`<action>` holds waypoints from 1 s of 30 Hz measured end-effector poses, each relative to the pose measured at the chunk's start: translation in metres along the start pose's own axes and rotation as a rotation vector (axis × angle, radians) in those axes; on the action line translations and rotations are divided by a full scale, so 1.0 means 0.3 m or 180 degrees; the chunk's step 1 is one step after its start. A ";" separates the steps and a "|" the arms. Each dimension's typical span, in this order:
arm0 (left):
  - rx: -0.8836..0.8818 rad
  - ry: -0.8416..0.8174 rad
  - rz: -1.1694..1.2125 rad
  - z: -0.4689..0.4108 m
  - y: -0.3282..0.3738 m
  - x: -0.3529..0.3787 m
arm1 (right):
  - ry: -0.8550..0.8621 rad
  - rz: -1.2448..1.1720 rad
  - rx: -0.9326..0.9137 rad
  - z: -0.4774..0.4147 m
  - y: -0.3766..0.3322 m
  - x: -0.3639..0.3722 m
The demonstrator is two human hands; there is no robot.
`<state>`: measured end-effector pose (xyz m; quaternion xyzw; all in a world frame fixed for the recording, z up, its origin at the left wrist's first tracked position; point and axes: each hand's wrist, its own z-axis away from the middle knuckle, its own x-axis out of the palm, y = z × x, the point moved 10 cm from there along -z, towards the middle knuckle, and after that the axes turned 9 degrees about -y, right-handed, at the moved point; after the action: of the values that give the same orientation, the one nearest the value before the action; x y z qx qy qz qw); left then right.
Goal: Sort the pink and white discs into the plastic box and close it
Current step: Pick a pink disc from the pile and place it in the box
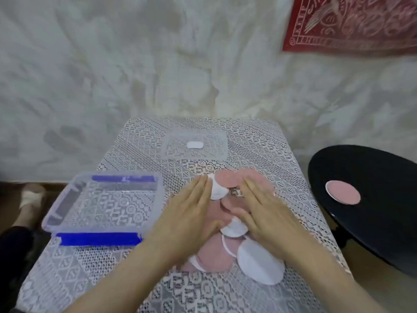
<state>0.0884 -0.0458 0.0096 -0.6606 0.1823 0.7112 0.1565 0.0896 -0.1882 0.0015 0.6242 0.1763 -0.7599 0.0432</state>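
While resting left hand (191,206) and right hand (264,213) flat on the discs (214,256), fingers straight, grips nothing. Has plastic box (101,204) open just left, lid (214,141) beyond.

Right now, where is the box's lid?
Head view: the clear lid lies flat, far-middle on the table, beyond the disc pile, right of the box.

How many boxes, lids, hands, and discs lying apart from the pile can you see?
Plastic box: 1
Clear lid: 1
Hands, left hand and right hand: 2
Pink disc alone on the black stool: 1
Total: 5
The pile overlaps too much to count.
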 end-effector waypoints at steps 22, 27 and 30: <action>-0.0086 0.0366 0.0723 0.096 0.000 0.125 | 0.0501 -0.0791 -0.0077 0.065 -0.045 0.037; -0.0046 0.0450 0.0686 0.075 0.004 0.107 | 0.0287 -0.0825 0.0107 -0.012 -0.022 0.021; 0.0041 0.0398 0.0736 0.049 0.001 0.104 | 0.0251 -0.0979 0.0316 -0.037 0.019 0.015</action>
<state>0.0729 -0.0399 -0.0206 -0.6772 0.2712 0.6808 0.0660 0.1007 -0.1893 -0.0057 0.6206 0.2335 -0.7402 -0.1115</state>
